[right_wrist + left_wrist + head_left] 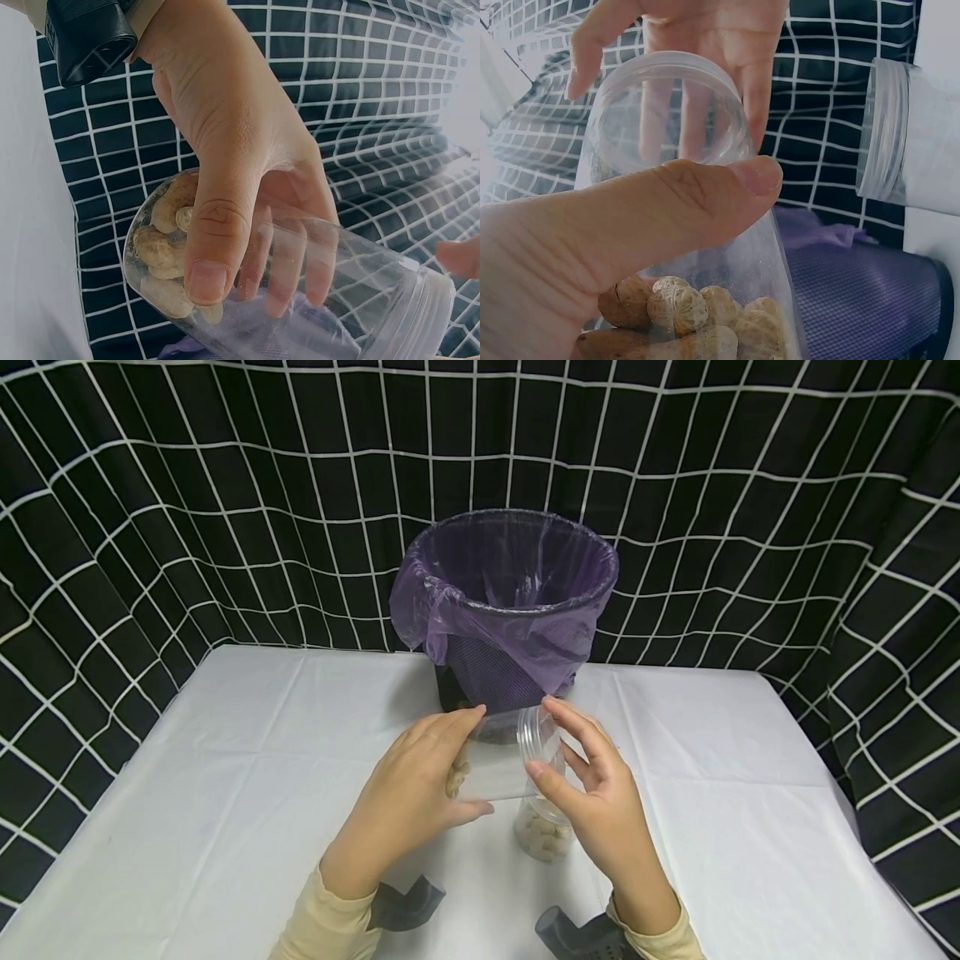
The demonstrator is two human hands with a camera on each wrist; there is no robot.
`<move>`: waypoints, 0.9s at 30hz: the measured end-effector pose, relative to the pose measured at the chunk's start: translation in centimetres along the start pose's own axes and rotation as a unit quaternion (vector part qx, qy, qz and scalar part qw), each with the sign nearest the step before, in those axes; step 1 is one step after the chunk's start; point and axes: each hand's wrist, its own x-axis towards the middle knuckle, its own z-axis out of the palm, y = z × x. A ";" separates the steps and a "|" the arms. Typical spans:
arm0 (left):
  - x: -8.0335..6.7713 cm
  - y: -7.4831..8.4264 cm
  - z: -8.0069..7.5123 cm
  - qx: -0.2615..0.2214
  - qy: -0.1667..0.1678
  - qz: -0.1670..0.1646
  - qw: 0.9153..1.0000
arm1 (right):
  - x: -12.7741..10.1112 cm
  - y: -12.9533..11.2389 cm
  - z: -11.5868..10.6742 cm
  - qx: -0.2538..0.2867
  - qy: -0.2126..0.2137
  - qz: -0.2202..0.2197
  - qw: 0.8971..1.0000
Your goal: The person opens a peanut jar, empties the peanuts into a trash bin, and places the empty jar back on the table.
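Observation:
My left hand grips a clear plastic jar lying on its side in the air, thumb across its wall. Peanuts in their shells lie at the end by my left palm. The jar's ribbed clear end faces my right hand, whose thumb and fingers spread around it, fingertips close to the edge. Some right fingers show through the clear end in the left wrist view. Below, partly hidden by the right hand, a second clear jar with pale pieces stands on the table.
A mesh bin lined with a purple bag stands open at the table's back, just beyond the held jar. White cloth covers the table. A black curtain with a white grid surrounds the back and sides.

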 end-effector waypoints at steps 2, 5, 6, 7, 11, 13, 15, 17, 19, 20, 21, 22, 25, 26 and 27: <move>0.0 0.0 0.0 -0.003 0.000 -0.002 1.000 | 0.0 -0.1 0.0 -0.008 0.004 0.010 1.000; 0.0 0.0 -0.1 -0.005 -0.001 -0.002 1.000 | 0.1 -0.2 -0.1 -0.014 0.006 0.028 0.999; 0.0 0.0 -0.1 -0.005 -0.001 -0.002 1.000 | 0.1 -0.2 -0.1 -0.015 0.004 0.031 0.999; -0.1 0.0 -0.1 -0.005 -0.001 -0.002 1.000 | 0.1 -0.2 -0.1 -0.015 0.002 0.033 0.999; -0.1 0.0 -0.1 -0.004 -0.003 -0.001 1.000 | 0.0 -0.3 -0.1 -0.011 -0.008 0.025 1.000; -0.1 0.0 -0.1 -0.004 -0.004 0.001 1.000 | 0.0 -0.3 -0.1 -0.009 -0.009 0.021 1.000; -0.1 0.0 -0.1 -0.003 -0.005 0.001 1.000 | 0.0 -0.2 0.0 -0.011 -0.008 0.020 1.000; -0.1 0.0 -0.1 -0.004 -0.005 0.000 1.000 | 0.0 -0.2 0.0 -0.017 -0.002 0.025 1.000; -0.1 0.0 -0.1 -0.006 -0.005 -0.003 1.000 | 0.1 -0.2 0.0 -0.020 0.005 0.033 0.999; -0.1 0.0 -0.1 -0.007 -0.005 -0.005 1.000 | 0.1 -0.2 0.0 -0.020 0.008 0.037 0.999; -0.2 0.0 -0.1 -0.008 -0.005 -0.006 1.000 | 0.1 -0.2 0.0 -0.020 0.010 0.041 0.999; -0.2 0.0 -0.1 -0.008 -0.004 -0.006 1.000 | 0.1 -0.2 0.0 -0.017 0.012 0.043 0.999; -0.1 0.0 0.0 -0.006 -0.006 -0.007 1.000 | 0.1 -0.2 0.0 -0.011 0.013 0.038 0.999; -0.1 0.0 0.0 -0.006 -0.007 -0.007 1.000 | 0.1 -0.2 0.0 -0.009 0.011 0.034 0.999; -0.1 0.0 0.0 -0.006 -0.008 -0.007 1.000 | 0.1 -0.2 0.1 -0.009 0.010 0.029 0.999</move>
